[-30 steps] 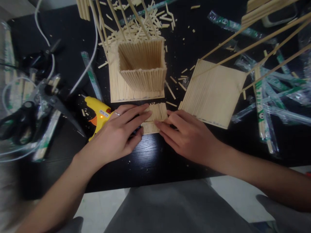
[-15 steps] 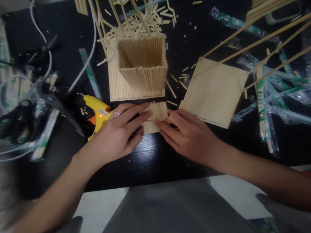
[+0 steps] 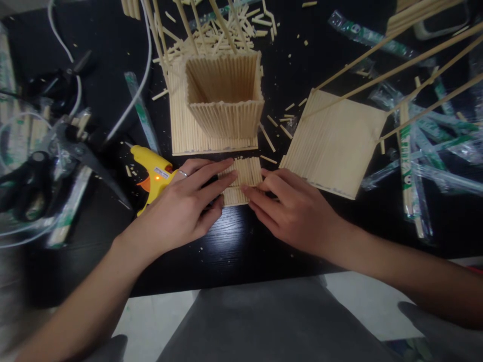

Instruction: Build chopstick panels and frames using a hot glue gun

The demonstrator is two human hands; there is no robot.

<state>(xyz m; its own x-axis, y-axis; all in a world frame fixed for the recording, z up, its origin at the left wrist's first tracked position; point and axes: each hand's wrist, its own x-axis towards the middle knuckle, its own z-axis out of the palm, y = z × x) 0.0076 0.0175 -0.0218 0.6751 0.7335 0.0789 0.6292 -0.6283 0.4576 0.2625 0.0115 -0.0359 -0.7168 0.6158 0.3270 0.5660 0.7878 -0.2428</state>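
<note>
A small panel of short wooden sticks lies on the dark table, with a thin stick running crosswise over it. My left hand grips the panel's left side, two fingers stretched over its face and the thumb at the lower edge. On the other side, my right hand closes its fingers on the panel's right edge, with the fingertips at the end of the crosswise stick. Just left of my left hand lies a yellow glue gun with an orange light glowing. My fingers cover both side edges of the panel.
Beyond the panel, an open stick-walled box stands on a square stick base. A larger panel with long upright sticks is at right. Scissors, a white cable, cut stick pieces and plastic wrappers surround the work.
The view has shifted very slightly. Both hands keep the same hold on the small panel.
</note>
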